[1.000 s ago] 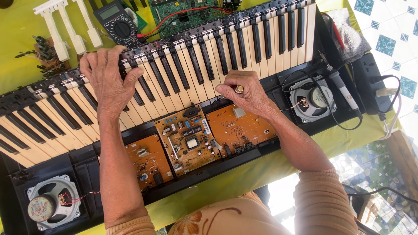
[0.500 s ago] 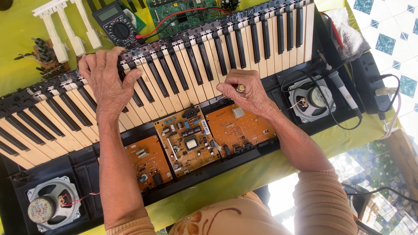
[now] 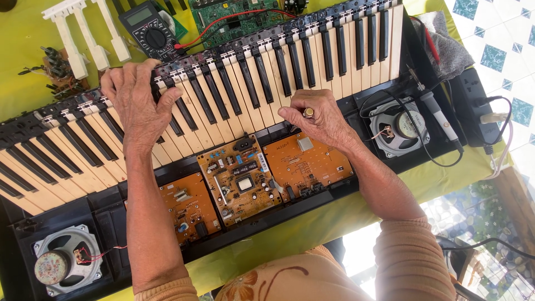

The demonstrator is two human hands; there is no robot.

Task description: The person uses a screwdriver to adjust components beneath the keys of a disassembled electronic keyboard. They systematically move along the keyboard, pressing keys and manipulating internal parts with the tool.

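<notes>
— Where is the keyboard (image 3: 234,106) sitting, and what are the hands doing on it?

— It is lying diagonally across the middle of the frame on the yellow-green desk (image 3: 22,50), its casing off; the left hand (image 3: 136,106) is resting flat over the black and white keys at centre left, fingers spread apart and clasping nothing; the right hand (image 3: 317,120) is lying at the lower edge of the keys, right of centre, fingers curled loosely together, and whether that grip is pinching anything I cannot tell.

— What is lying just below the keys?

— Three brown circuit boards (image 3: 239,181) are sitting in a row inside the black base; the right hand is hovering over the upper edge of the rightmost one.

— And further out?

— A round speaker (image 3: 398,128) is sitting at the right end of the base, with a black cable looping around it; a second speaker (image 3: 58,265) is sitting in the lower left corner; a black multimeter (image 3: 150,30) is lying at the top, left of centre, beside a green circuit board (image 3: 223,17) crossed by a red wire; loose white keys (image 3: 78,33) are lying in the upper left; a grey cloth (image 3: 443,47) and a black power strip (image 3: 476,106) are lying at the right edge.
</notes>
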